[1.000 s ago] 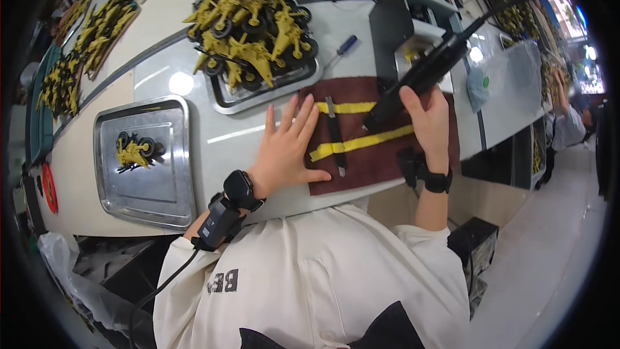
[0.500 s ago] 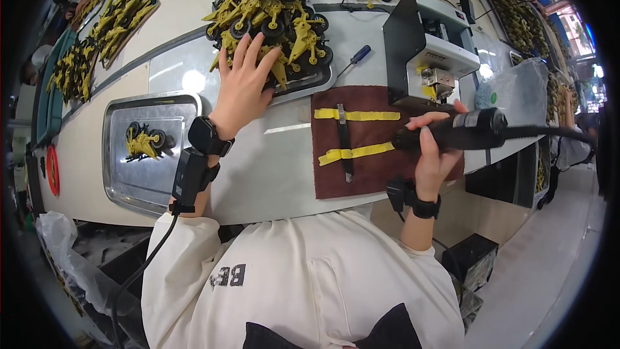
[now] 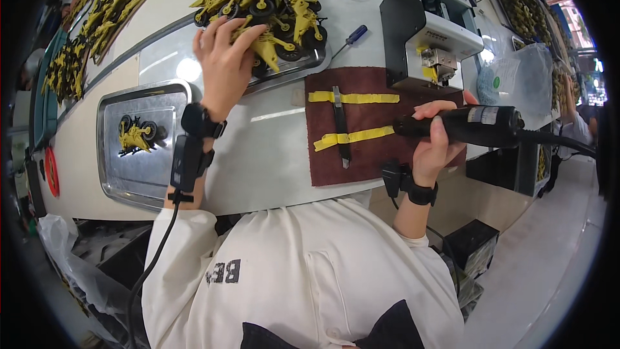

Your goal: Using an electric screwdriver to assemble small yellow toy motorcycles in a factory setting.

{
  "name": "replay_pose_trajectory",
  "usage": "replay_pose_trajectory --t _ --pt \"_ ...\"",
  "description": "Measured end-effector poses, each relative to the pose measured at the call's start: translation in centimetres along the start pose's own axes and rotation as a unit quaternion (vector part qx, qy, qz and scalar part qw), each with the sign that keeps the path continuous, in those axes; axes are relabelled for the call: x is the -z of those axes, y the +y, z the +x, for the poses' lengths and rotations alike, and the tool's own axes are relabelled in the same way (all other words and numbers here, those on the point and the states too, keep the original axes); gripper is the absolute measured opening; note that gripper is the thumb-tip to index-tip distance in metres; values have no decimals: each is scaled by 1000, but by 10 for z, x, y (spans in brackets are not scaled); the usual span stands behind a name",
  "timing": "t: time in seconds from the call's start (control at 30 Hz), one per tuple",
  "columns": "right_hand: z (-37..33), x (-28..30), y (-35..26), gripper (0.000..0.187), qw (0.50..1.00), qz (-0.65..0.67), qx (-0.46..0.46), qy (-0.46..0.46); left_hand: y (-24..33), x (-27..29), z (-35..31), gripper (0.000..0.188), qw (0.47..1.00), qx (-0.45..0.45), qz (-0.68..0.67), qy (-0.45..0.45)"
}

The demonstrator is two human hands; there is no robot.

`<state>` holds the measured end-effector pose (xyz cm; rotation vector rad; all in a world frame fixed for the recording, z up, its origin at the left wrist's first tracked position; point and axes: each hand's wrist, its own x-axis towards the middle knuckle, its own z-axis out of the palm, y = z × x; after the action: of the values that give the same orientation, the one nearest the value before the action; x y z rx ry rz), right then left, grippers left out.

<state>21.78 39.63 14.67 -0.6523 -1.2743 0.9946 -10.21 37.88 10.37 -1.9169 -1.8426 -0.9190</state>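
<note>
At the near edge of a heaped pile of yellow-and-black toy motorcycles (image 3: 284, 7), my left hand (image 3: 225, 58) has its fingers curled round one yellow toy motorcycle (image 3: 266, 51). The palm and part of that toy are hidden. My right hand (image 3: 436, 145) is wrapped around a black corded electric screwdriver (image 3: 475, 124), held level with its tip pointing left. Below that tip lies a dark red mat (image 3: 368, 165) with two yellow strips across it. A slim utility knife (image 3: 340, 126) lies under the strips.
One toy motorcycle (image 3: 137, 136) lies in a metal tray (image 3: 111, 184) at the left. A blue-handled screwdriver (image 3: 356, 34) rests beside the pile's tray. A grey-and-black machine (image 3: 445, 45) stands behind the mat, with a clear plastic bag (image 3: 523, 74) to its right.
My left hand has shifted left over the pile, and its spread fingers have curled round a toy. My right hand still holds the electric screwdriver. The whole view has shifted slightly.
</note>
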Motion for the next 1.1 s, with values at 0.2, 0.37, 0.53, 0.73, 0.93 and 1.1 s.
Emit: replay_pose_trajectory --t 0.2,0.37,0.53,0.73,0.93,1.1 --pt "-4 -1 -2 62 997 -52 6 60 90 24 -21 53 983 -7 -175 58" --pt "-5 -3 -3 60 997 -50 -3 51 126 -6 -38 62 945 -85 -149 -279" --pt "-7 -3 -1 56 996 -35 22 80 129 -5 -33 67 933 -64 -219 -280" --pt "9 9 -17 88 992 34 61 100 129 -13 -33 80 933 -38 -234 -270" --pt "79 9 -39 89 980 -85 98 148 129 -11 -42 79 933 -28 -236 -270" --pt "111 6 -38 80 984 -91 95 118 130 -11 -40 80 928 -40 -246 -278"
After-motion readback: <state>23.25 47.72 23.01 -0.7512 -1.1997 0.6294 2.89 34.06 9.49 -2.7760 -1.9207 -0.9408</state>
